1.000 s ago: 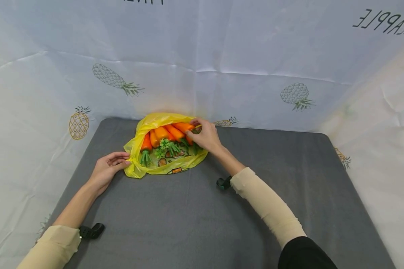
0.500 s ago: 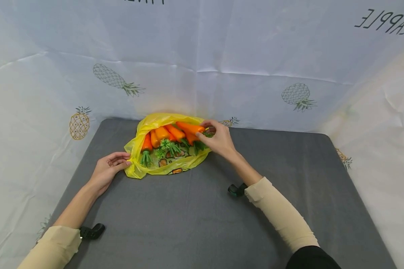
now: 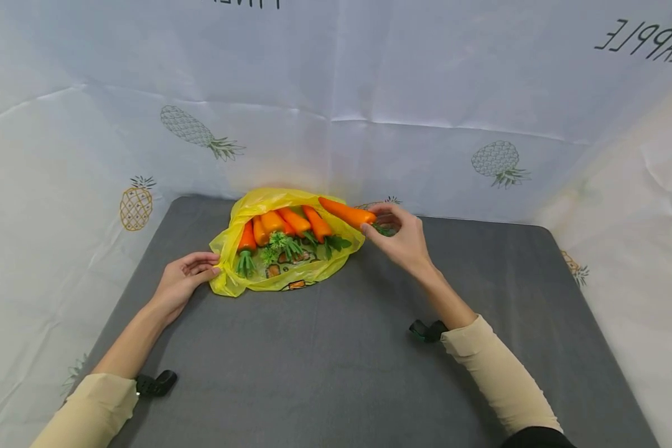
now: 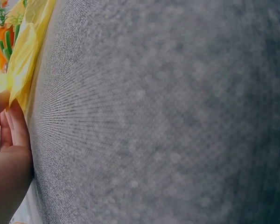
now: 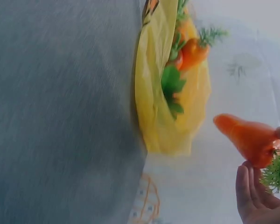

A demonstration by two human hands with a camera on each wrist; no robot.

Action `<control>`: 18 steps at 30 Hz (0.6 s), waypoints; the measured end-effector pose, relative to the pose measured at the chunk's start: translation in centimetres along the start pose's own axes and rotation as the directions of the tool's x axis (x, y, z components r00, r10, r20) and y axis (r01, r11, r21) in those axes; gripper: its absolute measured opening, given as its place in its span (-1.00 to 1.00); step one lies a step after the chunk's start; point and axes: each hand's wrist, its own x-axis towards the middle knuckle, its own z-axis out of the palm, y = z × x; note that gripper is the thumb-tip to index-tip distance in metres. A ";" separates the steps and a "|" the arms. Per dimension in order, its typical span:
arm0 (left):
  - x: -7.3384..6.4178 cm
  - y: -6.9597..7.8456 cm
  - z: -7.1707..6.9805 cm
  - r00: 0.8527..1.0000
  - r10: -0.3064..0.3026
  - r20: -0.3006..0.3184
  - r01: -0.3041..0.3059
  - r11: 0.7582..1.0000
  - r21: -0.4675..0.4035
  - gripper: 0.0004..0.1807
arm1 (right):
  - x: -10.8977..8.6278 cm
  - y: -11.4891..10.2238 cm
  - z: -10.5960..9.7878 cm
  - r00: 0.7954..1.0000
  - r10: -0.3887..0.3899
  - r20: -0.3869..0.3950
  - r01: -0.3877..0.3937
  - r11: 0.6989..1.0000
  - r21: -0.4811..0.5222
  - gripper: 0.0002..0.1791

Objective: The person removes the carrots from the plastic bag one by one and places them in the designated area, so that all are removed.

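A yellow plastic bag (image 3: 330,269) lies with its mouth spread at the back of the grey table, several orange carrots (image 3: 271,222) with green tops inside it. At the bag's left edge, my left hand (image 3: 180,280) pinches the plastic between thumb and fingers; the left wrist view shows the gathered bag (image 4: 23,65) there. My right hand (image 3: 401,239) pinches one carrot (image 3: 347,213) near its leafy end, at the bag's right rim. In the right wrist view that carrot (image 5: 247,137) is apart from the bag, its thin tip pointing toward the bag.
The grey tabletop (image 3: 313,361) stretches in front of the bag and to its right. White cloth printed with pineapples (image 3: 336,81) hangs behind and along both sides. A black wrist camera (image 3: 427,331) sits on the right forearm, another wrist camera (image 3: 157,383) on the left.
My right hand has drawn one carrot rightward, out from among the others to beyond the bag's right rim. The left hand has stayed at the bag's left edge.
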 end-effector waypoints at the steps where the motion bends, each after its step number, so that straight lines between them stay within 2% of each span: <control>1: 0.0 0.0 0.0 1.000 0.000 0.001 0.000 1.000 -0.005 -0.65 | -0.1 0.2 -0.5 1.000 -0.001 -0.018 0.001 1.000 -0.003 -0.64; 7: 0.0 0.1 0.2 1.000 0.011 0.003 -0.011 1.000 -0.005 -0.66 | -0.8 1.4 -2.9 0.994 0.025 -0.102 -0.029 0.999 -0.039 -0.63; 12: 0.0 0.1 0.1 1.000 0.011 -0.003 -0.011 1.000 -0.008 -0.65 | -1.4 2.7 -3.9 0.992 0.054 -0.115 -0.064 0.995 -0.082 -0.63; 18: 0.0 0.0 0.1 1.000 0.012 -0.004 -0.012 1.000 -0.014 -0.64 | -1.9 4.0 -4.1 0.988 0.110 -0.108 -0.126 0.980 -0.156 -0.61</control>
